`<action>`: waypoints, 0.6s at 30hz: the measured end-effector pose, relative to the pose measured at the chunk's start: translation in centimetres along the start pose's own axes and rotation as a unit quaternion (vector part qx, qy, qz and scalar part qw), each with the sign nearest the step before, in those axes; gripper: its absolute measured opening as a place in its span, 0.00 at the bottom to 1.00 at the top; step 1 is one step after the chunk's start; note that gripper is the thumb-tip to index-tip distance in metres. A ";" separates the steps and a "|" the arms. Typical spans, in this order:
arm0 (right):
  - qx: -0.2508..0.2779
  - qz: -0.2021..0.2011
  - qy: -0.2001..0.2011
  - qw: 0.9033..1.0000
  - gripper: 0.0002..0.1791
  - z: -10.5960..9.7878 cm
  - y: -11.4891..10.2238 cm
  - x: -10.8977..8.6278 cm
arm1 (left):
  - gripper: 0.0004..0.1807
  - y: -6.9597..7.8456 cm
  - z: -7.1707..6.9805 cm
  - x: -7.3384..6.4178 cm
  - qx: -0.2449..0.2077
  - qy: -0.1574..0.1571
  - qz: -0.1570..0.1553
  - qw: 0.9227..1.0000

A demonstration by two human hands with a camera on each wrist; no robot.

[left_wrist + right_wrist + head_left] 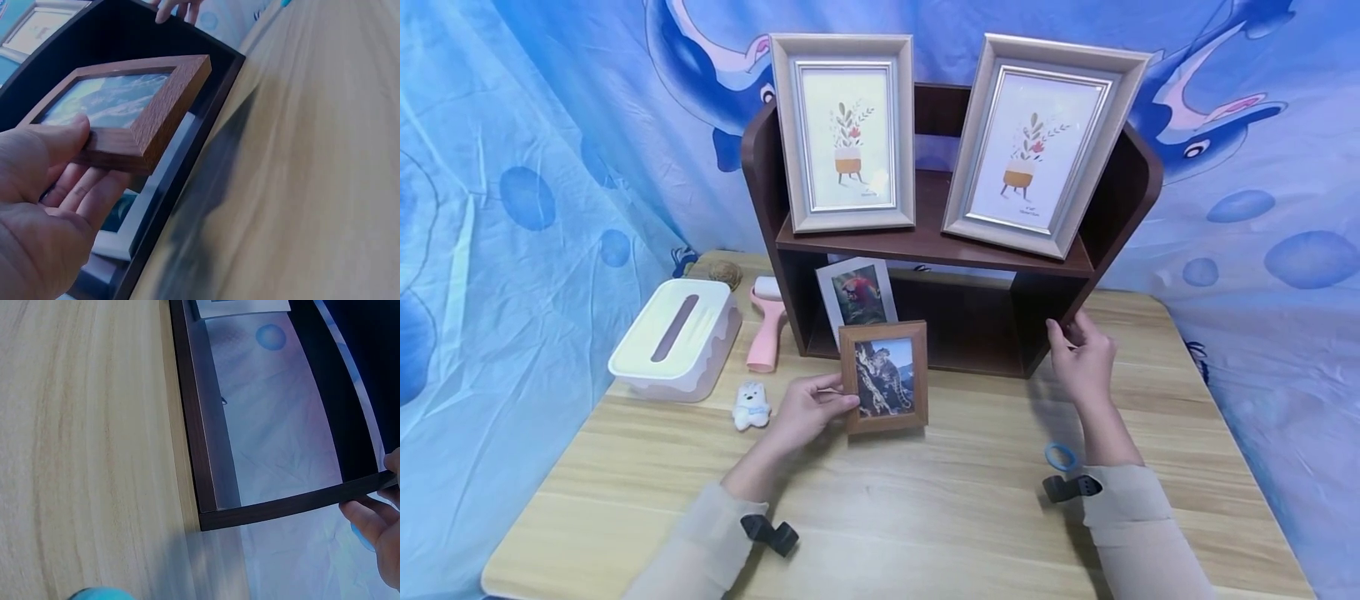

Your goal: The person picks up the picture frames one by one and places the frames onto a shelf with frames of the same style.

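Note:
My left hand (811, 410) holds a brown wooden picture frame (886, 422) by its left side, thumb on the front and fingers behind. Its photo shows a spotted big cat on a branch. In the left wrist view the frame (172, 106) is raised off the table, in front of the dark brown shelf (240, 59). My right hand (1084, 354) grips the right side panel of the shelf (917, 242) near its lower part; in the right wrist view the fingers (369, 519) wrap the panel's edge. A white frame with a parrot photo (859, 292) leans inside the lower compartment at left, partly covered.
Two large silver-beige frames (850, 218) (1003, 233) stand on the upper shelf. Left of the shelf are a white tissue box (700, 367), a pink lint roller (765, 333), a small white bear figure (751, 407) and a brown ball (725, 273). A blue ring (1060, 456) lies by my right forearm.

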State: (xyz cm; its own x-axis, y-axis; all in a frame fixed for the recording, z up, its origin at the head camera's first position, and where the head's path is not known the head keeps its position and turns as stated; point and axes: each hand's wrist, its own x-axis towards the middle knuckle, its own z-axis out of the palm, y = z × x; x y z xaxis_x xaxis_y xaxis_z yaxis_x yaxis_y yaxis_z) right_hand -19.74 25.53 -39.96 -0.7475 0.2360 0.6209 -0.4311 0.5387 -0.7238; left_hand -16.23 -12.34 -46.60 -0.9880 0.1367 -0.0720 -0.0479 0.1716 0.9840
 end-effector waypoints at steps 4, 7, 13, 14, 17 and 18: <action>-0.003 0.002 0.003 1.000 0.10 -0.2 -0.1 0.0 | 0.30 0.5 1.1 1.1 0.012 0.002 0.005 1.000; 0.000 0.014 0.001 1.000 0.10 -0.3 -0.3 0.1 | 0.30 0.7 1.7 1.9 0.023 0.008 0.011 1.000; 0.005 0.027 -0.009 1.000 0.10 -0.1 0.1 0.0 | 0.26 0.7 3.0 3.4 0.011 0.011 0.031 0.999; 0.003 0.027 -0.010 1.000 0.10 -0.1 0.7 0.0 | 0.26 0.7 3.2 3.6 0.008 0.013 0.035 0.999; -0.005 0.027 -0.011 1.000 0.11 0.0 2.6 0.1 | 0.26 0.9 4.0 4.4 -0.002 0.025 0.043 0.999; -0.008 0.028 -0.012 1.000 0.11 0.1 3.2 0.1 | 0.26 0.9 4.3 4.6 -0.007 0.030 0.045 0.999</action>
State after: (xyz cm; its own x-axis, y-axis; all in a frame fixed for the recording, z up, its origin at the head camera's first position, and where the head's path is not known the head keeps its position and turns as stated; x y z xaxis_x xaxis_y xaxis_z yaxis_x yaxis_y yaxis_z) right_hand -21.24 27.23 -42.26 -0.7822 0.2467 0.5721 -0.3799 0.5389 -0.7518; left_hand -20.18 -7.36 -46.74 -0.9954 0.0918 0.0258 0.0393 0.1483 0.9882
